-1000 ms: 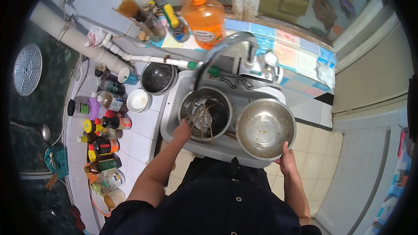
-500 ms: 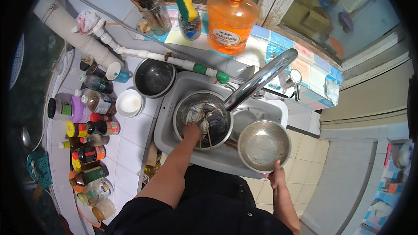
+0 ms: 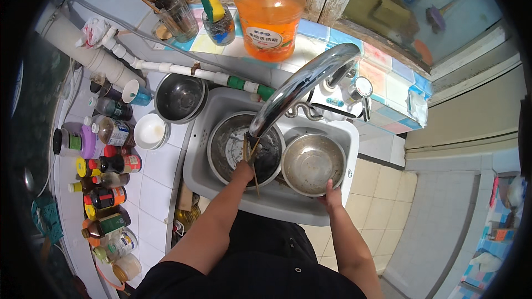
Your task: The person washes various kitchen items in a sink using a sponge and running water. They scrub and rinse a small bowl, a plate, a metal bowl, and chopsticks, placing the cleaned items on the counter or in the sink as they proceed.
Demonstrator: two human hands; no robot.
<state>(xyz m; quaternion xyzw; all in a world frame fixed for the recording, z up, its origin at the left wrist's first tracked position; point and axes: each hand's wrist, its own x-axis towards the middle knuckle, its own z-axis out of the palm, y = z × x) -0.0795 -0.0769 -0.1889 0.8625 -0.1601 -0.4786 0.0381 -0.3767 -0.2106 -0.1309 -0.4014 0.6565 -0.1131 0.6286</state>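
Observation:
My left hand (image 3: 243,170) is closed around a few chopsticks (image 3: 254,179), over a metal basin (image 3: 215,143) in the left part of the grey sink (image 3: 195,161). What lies in that basin is dark and hard to make out. With my right hand (image 3: 332,194) I grip the near rim of a shallow metal bowl (image 3: 313,163), thumb on its inner edge. The bowl is over the sink's right part and its inside, marked with stains, faces up. The chrome faucet (image 3: 310,80) arches over the basin, its tip close to the chopsticks.
On the left counter stand several sauce bottles (image 3: 111,195), a white bowl (image 3: 151,132) and stacked dark metal bowls (image 3: 180,97). A large orange soap bottle (image 3: 270,19) and a glass with a sponge (image 3: 218,25) occupy the ledge behind. White piping (image 3: 176,68) runs along the wall.
The metal bowl in my right hand has moved left and back, from the sink's right front edge to over its right part. My left hand still holds the chopsticks, now gathered closer together.

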